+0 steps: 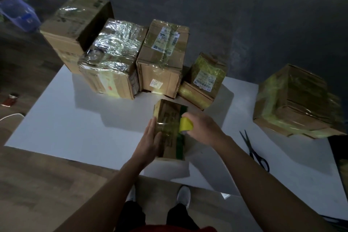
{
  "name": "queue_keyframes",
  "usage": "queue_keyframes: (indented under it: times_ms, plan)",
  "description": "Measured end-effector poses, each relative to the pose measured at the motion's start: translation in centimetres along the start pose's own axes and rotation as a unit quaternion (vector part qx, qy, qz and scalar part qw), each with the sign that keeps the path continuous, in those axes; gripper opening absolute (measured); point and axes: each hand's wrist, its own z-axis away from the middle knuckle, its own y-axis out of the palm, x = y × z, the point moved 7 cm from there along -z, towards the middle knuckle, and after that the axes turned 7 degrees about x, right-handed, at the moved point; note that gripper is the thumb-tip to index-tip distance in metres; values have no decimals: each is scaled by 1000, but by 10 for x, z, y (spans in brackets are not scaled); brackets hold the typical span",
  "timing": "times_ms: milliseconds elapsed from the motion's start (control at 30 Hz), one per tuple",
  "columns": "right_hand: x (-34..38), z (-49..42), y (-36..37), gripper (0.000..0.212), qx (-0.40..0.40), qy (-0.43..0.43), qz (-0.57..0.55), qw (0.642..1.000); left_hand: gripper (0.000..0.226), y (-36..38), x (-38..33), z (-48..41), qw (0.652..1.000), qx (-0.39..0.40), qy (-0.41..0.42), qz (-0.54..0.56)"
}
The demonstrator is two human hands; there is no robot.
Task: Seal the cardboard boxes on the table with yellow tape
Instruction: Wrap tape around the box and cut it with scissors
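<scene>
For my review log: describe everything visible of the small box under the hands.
The small box is brown cardboard, long and narrow, lying flat on the white table near its front edge. Glossy tape crosses its top, and a dark green band runs along its right side. The left hand presses flat on its left edge. The right hand holds a yellow tape roll at its right edge.

Small box (169, 130) stands near worktop (75, 118) front edge, glossy film over top. Tape (185, 124), yellow roll, touches its right edge. Back row (162, 58): four taped boxes side by side. Right box (297, 103) apart, yellow-wrapped.
</scene>
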Motion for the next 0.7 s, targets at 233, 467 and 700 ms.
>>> queue_keyframes:
  times_ms: [233,467,700]
  plan:
    - [37,-21,4,58,-32,-34,113,992,96,1,7,1,878,21,-7,-479]
    - [19,-6,2,60,-27,-34,-14,999,74,4,15,-4,830,63,-59,-550]
    - [7,11,-1,55,-21,-25,25,999,78,6,10,-7,793,73,-67,-601]
